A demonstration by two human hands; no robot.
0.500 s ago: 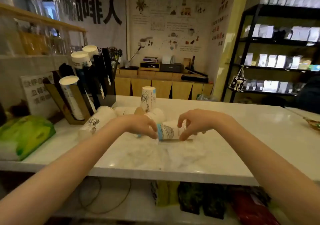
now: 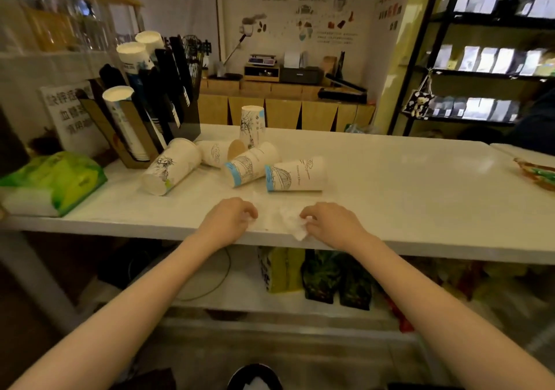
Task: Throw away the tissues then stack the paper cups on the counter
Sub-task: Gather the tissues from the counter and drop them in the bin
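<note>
A crumpled white tissue point(image 2: 290, 220) lies at the front edge of the white counter point(image 2: 405, 197). My right hand point(image 2: 332, 223) pinches its right end. My left hand point(image 2: 229, 219) is closed on its left part, with a bit of white showing between the fingers. Behind them several printed paper cups lie on their sides: one right behind the tissue point(image 2: 295, 174), one left of it point(image 2: 252, 164), a big one further left point(image 2: 171, 170), and one behind point(image 2: 214, 152). One cup point(image 2: 253, 125) stands upside down at the back.
A cup holder rack point(image 2: 144, 98) with cup stacks stands at the back left, a green tissue pack point(image 2: 57, 182) at the left edge. A dark bin point(image 2: 255, 377) with white paper inside sits on the floor below me. Bags fill the shelf under the counter.
Both hands have left the lying cup and drawn back to the counter's front edge, where they now hold the tissue. The view has tilted down.
</note>
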